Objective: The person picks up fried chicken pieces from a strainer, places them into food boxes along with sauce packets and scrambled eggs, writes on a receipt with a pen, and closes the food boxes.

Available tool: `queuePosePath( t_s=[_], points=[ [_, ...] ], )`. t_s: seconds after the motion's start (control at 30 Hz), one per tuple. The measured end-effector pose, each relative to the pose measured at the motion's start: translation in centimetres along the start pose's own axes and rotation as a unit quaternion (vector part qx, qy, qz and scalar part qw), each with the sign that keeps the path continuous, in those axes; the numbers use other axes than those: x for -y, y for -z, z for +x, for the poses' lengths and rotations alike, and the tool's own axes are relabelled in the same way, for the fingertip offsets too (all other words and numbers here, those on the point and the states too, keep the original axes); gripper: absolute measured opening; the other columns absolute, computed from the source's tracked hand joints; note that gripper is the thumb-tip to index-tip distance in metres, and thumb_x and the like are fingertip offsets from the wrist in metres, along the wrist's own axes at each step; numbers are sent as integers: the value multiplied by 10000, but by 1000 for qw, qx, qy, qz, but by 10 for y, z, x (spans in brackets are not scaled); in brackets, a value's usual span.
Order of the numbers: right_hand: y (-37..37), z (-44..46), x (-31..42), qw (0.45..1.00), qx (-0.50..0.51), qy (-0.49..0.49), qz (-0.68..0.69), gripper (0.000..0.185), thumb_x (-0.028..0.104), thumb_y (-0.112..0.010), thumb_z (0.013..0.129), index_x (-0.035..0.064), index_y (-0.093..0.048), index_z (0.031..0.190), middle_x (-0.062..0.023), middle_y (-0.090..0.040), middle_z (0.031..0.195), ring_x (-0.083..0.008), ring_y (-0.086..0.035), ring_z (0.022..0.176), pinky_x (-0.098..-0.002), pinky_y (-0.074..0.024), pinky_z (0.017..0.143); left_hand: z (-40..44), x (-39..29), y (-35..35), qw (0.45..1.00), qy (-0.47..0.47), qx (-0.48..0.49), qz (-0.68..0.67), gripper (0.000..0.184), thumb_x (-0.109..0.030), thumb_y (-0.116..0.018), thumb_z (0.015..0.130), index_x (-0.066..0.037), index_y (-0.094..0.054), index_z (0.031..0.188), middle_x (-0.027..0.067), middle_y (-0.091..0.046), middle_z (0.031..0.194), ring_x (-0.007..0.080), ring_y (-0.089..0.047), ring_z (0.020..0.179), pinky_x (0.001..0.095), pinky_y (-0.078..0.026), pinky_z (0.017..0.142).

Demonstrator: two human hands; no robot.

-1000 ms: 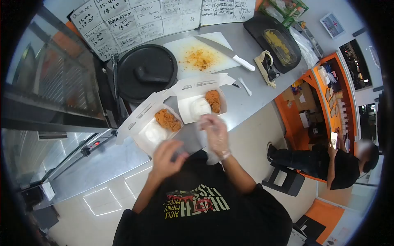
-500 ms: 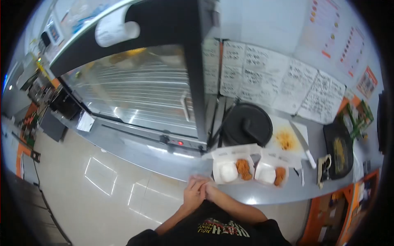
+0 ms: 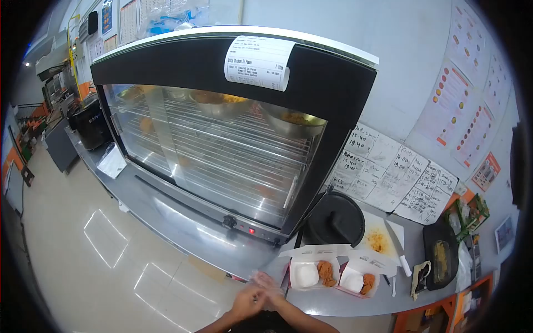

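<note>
Shifted left of the open boxes (image 3: pixel 317 255), my left hand (image 3: pixel 247 302) meets my plastic-gloved right hand (image 3: pixel 268 291); finger opening and hold, I can't tell. Glass cabinet (image 3: pixel 216 150) crowds the counter (image 3: pixel 172 201).

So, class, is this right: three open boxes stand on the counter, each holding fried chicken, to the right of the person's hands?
The number is wrong: the head view shows two open boxes, not three. They do stand on the counter, each holding fried chicken, to the right of the person's hands.
</note>
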State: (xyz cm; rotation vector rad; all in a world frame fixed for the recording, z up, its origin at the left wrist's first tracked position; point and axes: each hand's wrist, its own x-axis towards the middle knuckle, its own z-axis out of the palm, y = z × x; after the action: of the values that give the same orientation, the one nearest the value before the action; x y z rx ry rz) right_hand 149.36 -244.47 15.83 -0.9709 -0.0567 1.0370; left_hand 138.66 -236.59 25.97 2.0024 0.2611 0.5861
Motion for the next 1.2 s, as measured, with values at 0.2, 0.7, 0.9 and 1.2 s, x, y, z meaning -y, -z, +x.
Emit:
queuePosePath(
  t_s=[0.2,0.7,0.9,1.2],
  points=[
    [-72,-36,128,979,-12,157,-128,259,148,-635,1008,-4,-635,1216,-108,-691,1110,-176,-663,946,-331,-554,834,25,-69,11,959,-240,148,-17,144,-132,-781,831,-74,-735,955,77,-719,860,251,-714,817,349,-570,751],
    [-96,-90,161,927,-12,304,-218,124,96,-649,993,-5,-642,1066,-71,-667,930,-131,-624,810,-289,-534,759,329,-237,203,877,-347,-296,-150,409,-103,-656,973,-14,-536,1354,135,-664,1208,186,-604,1138,328,-475,977],
    [-69,-104,137,947,-39,240,-210,164,83,-660,987,-17,-669,1117,-69,-691,972,-120,-632,849,-265,-524,780,339,-248,211,861,-392,-244,-212,179,-62,-664,966,11,-685,1128,70,-691,1024,100,-655,859,213,-513,744],
    [-56,-110,133,952,-70,217,-204,176,91,-653,988,-34,-665,1111,-70,-691,949,-122,-633,822,-261,-525,777,336,-245,221,892,-362,-228,-144,191,-62,-646,976,-8,-697,1152,66,-673,1021,93,-676,789,197,-502,621]
  ],
)
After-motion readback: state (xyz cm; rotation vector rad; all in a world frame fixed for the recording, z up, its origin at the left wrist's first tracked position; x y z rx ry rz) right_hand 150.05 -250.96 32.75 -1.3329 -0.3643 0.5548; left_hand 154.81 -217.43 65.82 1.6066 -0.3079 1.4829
